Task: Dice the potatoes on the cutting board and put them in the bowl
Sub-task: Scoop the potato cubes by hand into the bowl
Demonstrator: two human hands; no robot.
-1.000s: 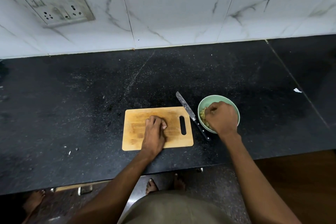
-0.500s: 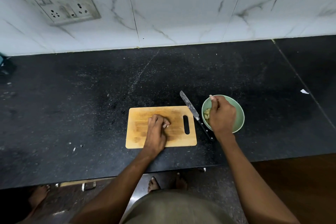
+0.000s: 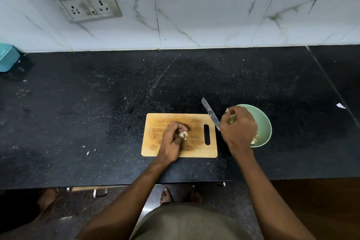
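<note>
Since the dicing looks done, both hands are ferrying pieces rather than cutting. Left to right: left hand (image 3: 172, 140) rests on the cutting board (image 3: 155, 142), fingers curled round a small cluster of potato cubes (image 3: 183, 135), apparently gathering them for a lift. Knife (image 3: 210, 113) lies unheld between board and bowl, likely parked within reach. Right hand (image 3: 238, 127) hangs over the green bowl (image 3: 265, 124), fingers loosely bunched; cannot tell whether it holds any cubes. More cubes (image 3: 254, 139) lie in the bowl's near side.
</note>
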